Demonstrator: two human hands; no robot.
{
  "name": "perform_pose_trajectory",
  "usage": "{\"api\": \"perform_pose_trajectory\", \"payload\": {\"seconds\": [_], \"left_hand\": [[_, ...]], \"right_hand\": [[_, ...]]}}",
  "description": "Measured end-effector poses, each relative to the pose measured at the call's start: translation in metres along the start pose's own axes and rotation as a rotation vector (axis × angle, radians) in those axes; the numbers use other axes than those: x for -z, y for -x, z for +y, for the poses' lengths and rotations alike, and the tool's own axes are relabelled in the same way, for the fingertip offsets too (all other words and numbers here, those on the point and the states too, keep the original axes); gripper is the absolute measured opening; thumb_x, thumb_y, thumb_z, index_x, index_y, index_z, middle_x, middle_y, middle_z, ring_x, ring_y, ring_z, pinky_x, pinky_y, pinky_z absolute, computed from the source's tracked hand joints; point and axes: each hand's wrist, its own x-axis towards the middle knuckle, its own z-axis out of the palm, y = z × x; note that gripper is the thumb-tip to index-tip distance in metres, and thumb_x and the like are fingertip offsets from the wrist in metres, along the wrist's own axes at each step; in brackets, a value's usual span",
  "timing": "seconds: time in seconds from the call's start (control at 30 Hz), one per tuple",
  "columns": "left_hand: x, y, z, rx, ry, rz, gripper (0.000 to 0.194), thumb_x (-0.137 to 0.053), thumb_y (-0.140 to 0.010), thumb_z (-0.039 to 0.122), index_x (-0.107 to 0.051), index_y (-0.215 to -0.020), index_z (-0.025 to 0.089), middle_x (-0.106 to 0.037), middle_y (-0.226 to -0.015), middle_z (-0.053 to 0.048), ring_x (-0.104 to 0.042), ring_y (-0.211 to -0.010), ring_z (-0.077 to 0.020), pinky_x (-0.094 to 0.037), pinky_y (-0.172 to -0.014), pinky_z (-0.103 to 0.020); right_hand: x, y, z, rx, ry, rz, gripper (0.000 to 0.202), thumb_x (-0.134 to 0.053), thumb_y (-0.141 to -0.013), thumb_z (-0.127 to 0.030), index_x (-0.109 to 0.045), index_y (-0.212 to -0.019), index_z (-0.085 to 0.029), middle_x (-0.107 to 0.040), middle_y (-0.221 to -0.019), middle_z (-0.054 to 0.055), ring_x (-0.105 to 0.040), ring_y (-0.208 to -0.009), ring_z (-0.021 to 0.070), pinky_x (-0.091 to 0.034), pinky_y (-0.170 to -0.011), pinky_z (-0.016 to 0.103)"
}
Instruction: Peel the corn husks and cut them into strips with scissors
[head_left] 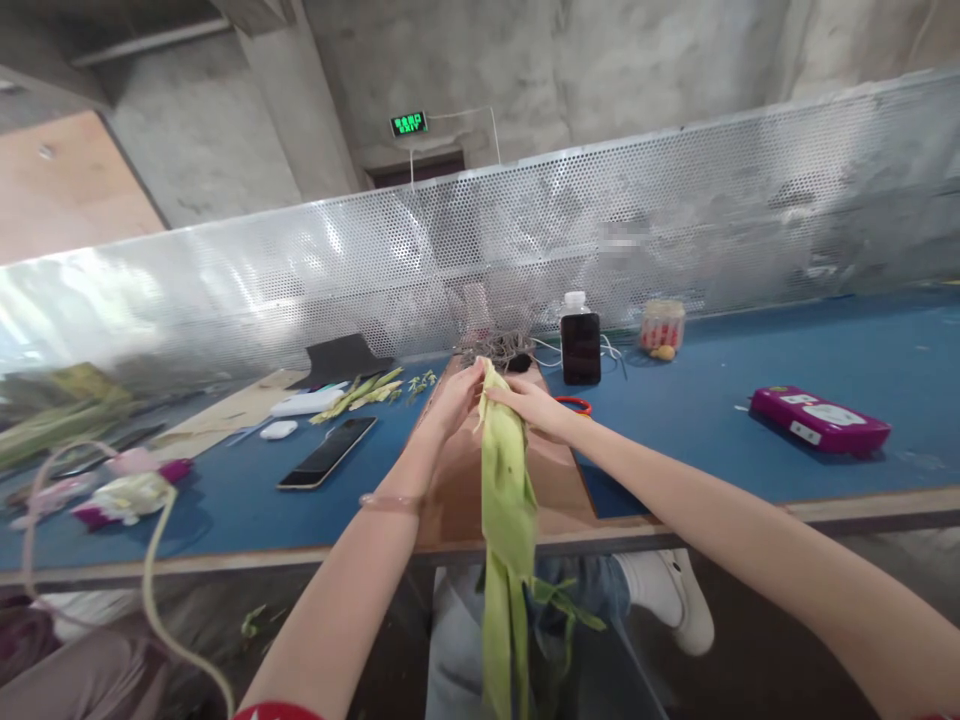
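Observation:
Long pale-green corn husks (506, 480) hang from my two hands over the table's front edge and down past my lap, with loose torn strips lower down. At their upper end, my left hand (466, 385) is closed, pinching the tip from the left. On the right side, my right hand (529, 400) is closed on the same end, its thumb lying across the husk. The fingertips of both hands are partly hidden. Beneath my hands lies a brown board (457, 470). Behind them sits a tangle of grey-brown cord (499, 350). Orange-handled scissors (576, 404) are beside my right wrist.
The blue table (675, 400) holds a phone (328, 453) at left and an upright phone (580, 350) before a bottle (575, 300). Husk pieces (367, 392), a jar (662, 325) and a purple packet (817, 420) lie around. A perforated metal screen (337, 280) stands behind.

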Motion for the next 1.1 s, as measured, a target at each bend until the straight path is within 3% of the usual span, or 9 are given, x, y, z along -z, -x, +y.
{"api": "perform_pose_trajectory", "payload": {"seconds": [0.2, 0.4, 0.7, 0.87, 1.1], "left_hand": [[-0.0024, 0.0041, 0.0043, -0.069, -0.283, 0.076, 0.045, -0.046, -0.073, 0.055, -0.054, -0.058, 0.014, -0.05, -0.054, 0.002, -0.044, -0.053, -0.0107, -0.034, -0.052, -0.022], [-0.0006, 0.0031, 0.0032, -0.097, -0.529, 0.041, 0.036, -0.051, -0.072, 0.045, -0.054, -0.053, 0.014, -0.041, -0.047, 0.005, -0.036, -0.049, -0.0097, -0.026, -0.048, -0.022], [0.0011, 0.0002, -0.0016, -0.122, -0.703, -0.082, 0.033, -0.041, -0.078, 0.039, -0.057, -0.062, 0.016, -0.058, -0.063, -0.001, -0.05, -0.064, -0.0161, -0.036, -0.064, -0.024], [0.0008, -0.0004, -0.0043, -0.155, -0.739, -0.068, 0.029, -0.04, -0.079, 0.036, -0.056, -0.064, 0.018, -0.061, -0.072, -0.003, -0.053, -0.075, -0.0194, -0.038, -0.076, -0.027], [-0.0001, 0.0007, -0.0014, -0.159, -0.741, 0.006, 0.026, -0.041, -0.078, 0.035, -0.054, -0.063, 0.019, -0.061, -0.071, -0.005, -0.053, -0.077, -0.0215, -0.037, -0.081, -0.03]], "right_hand": [[0.0009, -0.0011, 0.0002, -0.023, 0.297, 0.102, 0.028, -0.056, -0.074, -0.038, -0.062, -0.086, -0.013, -0.064, -0.08, 0.005, -0.056, -0.071, 0.0162, -0.041, -0.061, 0.022], [0.0034, 0.0017, 0.0006, -0.087, 0.528, 0.144, 0.029, -0.054, -0.072, -0.042, -0.055, -0.064, -0.014, -0.055, -0.057, 0.001, -0.048, -0.054, 0.0127, -0.031, -0.047, 0.022], [0.0069, 0.0041, 0.0048, -0.104, 0.664, 0.109, 0.027, -0.048, -0.072, -0.038, -0.048, -0.056, -0.015, -0.048, -0.052, -0.001, -0.043, -0.049, 0.0098, -0.027, -0.045, 0.021], [0.0074, 0.004, 0.0041, -0.094, 0.671, 0.106, 0.024, -0.048, -0.071, -0.033, -0.048, -0.057, -0.015, -0.051, -0.055, 0.0, -0.045, -0.051, 0.01, -0.028, -0.045, 0.02], [0.0083, 0.0016, 0.0073, -0.09, 0.625, 0.113, 0.025, -0.046, -0.073, -0.034, -0.051, -0.059, -0.013, -0.05, -0.055, -0.001, -0.044, -0.05, 0.0093, -0.028, -0.043, 0.019]]}}
